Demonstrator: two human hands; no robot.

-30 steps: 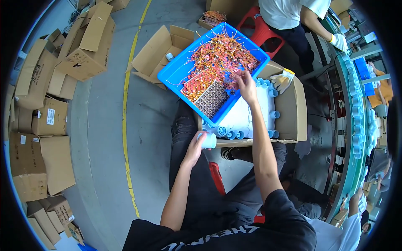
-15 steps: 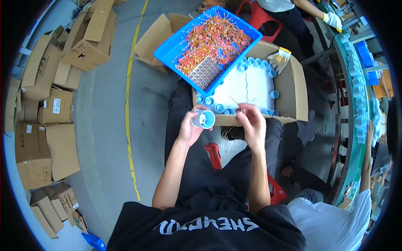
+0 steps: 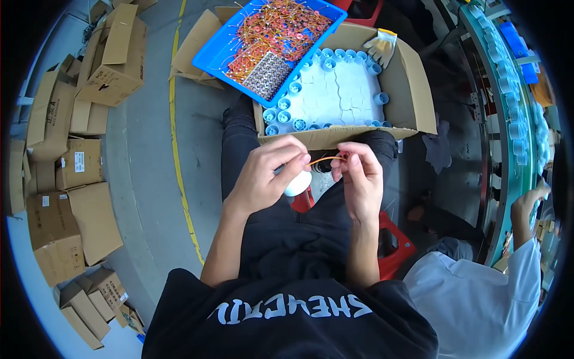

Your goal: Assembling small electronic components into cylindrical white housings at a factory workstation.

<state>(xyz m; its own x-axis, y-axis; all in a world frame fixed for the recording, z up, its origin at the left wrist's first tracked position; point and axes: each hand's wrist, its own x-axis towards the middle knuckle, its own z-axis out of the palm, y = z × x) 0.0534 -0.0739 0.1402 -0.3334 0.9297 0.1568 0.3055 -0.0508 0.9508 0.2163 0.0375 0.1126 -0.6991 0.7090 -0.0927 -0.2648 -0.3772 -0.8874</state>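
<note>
My left hand (image 3: 269,170) is closed around a white cup-shaped plastic part (image 3: 297,184), its mouth now out of sight. An orange wire (image 3: 324,159) runs between my hands, with one end at my left fingertips. Pinched in my right hand (image 3: 362,179) is the wire's other end, where a small reddish piece partly shows. Both hands are held above my lap, just this side of an open carton (image 3: 335,137). Several light-blue cups (image 3: 299,124) stand along the carton's edges on a pale inner surface.
A blue tray (image 3: 206,58) full of orange wires and a block of small metal parts rests over the carton's left corner. A work glove (image 3: 381,46) hangs on its far edge. Cartons (image 3: 51,233) line the left; a co-worker's white sleeve (image 3: 520,269) is at right, beside a bench.
My left hand has turned the cup so its opening no longer shows, and its fingers have come to the wire. My hands are closer together, with the wire stretched between them.
</note>
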